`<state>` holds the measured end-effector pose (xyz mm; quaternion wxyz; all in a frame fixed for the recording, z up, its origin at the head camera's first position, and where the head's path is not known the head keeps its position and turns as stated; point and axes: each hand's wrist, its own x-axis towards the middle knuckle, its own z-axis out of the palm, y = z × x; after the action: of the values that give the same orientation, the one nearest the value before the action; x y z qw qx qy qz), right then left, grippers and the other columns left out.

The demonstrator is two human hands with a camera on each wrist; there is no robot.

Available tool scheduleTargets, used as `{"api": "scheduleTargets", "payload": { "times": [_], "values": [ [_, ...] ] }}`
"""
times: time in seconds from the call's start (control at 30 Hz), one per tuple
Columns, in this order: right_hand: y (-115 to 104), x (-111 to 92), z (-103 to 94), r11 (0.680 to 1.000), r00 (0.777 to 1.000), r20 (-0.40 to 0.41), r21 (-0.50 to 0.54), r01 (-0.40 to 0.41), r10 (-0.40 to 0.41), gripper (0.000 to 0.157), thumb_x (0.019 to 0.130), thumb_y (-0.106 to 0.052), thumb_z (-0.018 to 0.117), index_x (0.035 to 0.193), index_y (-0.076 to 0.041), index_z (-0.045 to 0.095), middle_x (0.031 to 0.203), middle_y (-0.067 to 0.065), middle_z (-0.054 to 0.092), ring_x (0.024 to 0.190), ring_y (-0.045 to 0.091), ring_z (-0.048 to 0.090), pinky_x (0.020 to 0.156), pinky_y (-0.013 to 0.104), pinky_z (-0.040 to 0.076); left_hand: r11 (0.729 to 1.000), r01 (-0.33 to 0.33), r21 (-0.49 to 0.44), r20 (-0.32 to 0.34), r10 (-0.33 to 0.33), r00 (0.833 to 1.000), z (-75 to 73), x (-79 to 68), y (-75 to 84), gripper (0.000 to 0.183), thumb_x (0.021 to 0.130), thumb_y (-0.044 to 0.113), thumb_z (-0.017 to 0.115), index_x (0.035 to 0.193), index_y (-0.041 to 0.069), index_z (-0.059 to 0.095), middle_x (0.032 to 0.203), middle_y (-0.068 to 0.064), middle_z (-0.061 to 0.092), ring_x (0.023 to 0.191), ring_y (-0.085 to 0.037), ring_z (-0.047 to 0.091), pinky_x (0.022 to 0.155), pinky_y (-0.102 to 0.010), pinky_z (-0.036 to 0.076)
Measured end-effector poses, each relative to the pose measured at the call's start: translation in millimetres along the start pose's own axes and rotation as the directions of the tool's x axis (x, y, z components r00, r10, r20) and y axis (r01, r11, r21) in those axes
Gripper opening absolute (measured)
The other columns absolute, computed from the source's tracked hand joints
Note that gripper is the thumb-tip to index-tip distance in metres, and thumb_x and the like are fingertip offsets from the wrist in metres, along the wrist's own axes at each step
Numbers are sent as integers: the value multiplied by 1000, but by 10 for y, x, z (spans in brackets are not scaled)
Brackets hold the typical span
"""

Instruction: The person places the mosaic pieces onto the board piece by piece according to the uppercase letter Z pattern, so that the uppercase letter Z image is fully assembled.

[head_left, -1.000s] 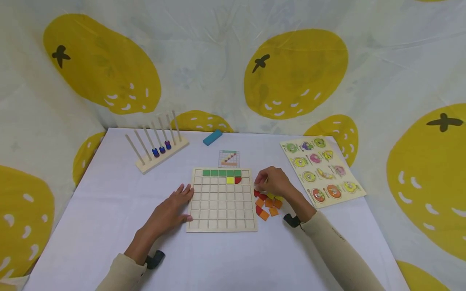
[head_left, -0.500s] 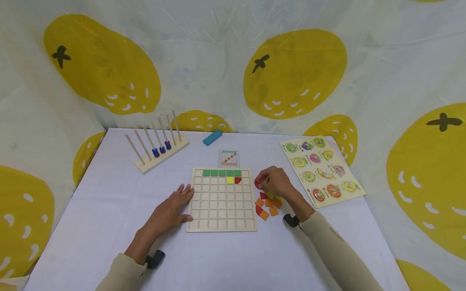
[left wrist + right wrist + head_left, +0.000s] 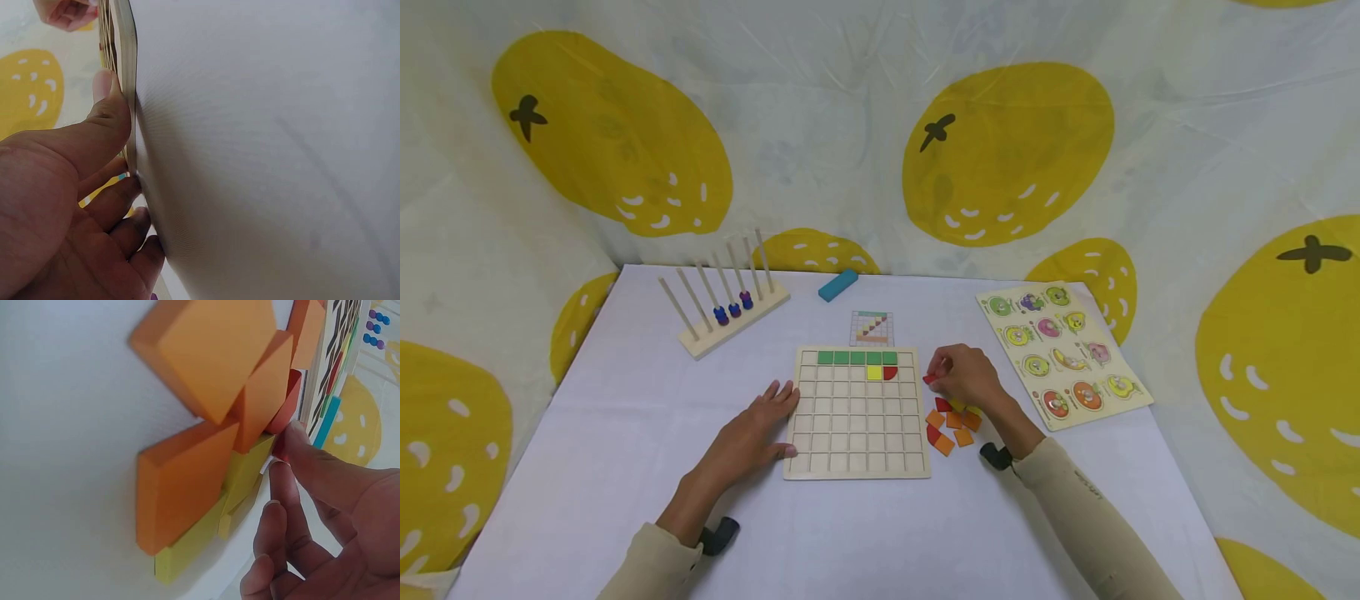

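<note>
A wooden grid board [image 3: 859,408] lies on the table with a row of green square tiles [image 3: 857,357] near its far edge. Below that row sit a yellow square tile [image 3: 875,372] and a red rounded tile [image 3: 890,372]. My left hand [image 3: 751,429] rests at the board's left edge, thumb on the rim [image 3: 129,56] and fingers extended beside it. Right of the board, my right hand [image 3: 967,375] pinches a red rounded tile [image 3: 930,379] between thumb and finger. Close to it lies a loose pile of orange tiles [image 3: 206,356], yellow tiles [image 3: 250,469] and red tiles, partly hidden by the hand.
A pattern card [image 3: 872,327] lies beyond the board, with a teal block [image 3: 838,284] behind it. A peg stand [image 3: 737,321] with several blue and purple beads is at the back left. A fruit puzzle board [image 3: 1063,354] lies at the right.
My right hand has picked a red tile from the pile's far end and turned it between the fingertips, shifting very little. The left hand has stayed put.
</note>
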<state>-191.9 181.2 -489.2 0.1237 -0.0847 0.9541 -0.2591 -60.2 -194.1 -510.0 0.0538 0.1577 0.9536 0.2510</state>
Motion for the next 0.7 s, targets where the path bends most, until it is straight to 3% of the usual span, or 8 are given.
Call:
{"api": "scheduleTargets", "payload": {
  "times": [0.4,0.7],
  "values": [
    [-53,-13,-62,998,999,-26,57,39,-37,7,91,-14,82,91,-16,76,81,4,67,79,24,60,61,30,52,1000,2,13,0,-2,1000,13,-4,-3,97,81,25,91,161,2,42,170,-16,36,162,-40,29,126,-60,35],
    [-298,-3,-34,985,995,-35,143,94,-90,10,91,-12,85,93,-16,76,81,1,69,81,21,59,69,31,49,1000,-3,10,-8,4,1000,17,-3,3,97,80,24,92,161,2,43,170,-17,37,162,-41,29,125,-61,36]
  ]
}}
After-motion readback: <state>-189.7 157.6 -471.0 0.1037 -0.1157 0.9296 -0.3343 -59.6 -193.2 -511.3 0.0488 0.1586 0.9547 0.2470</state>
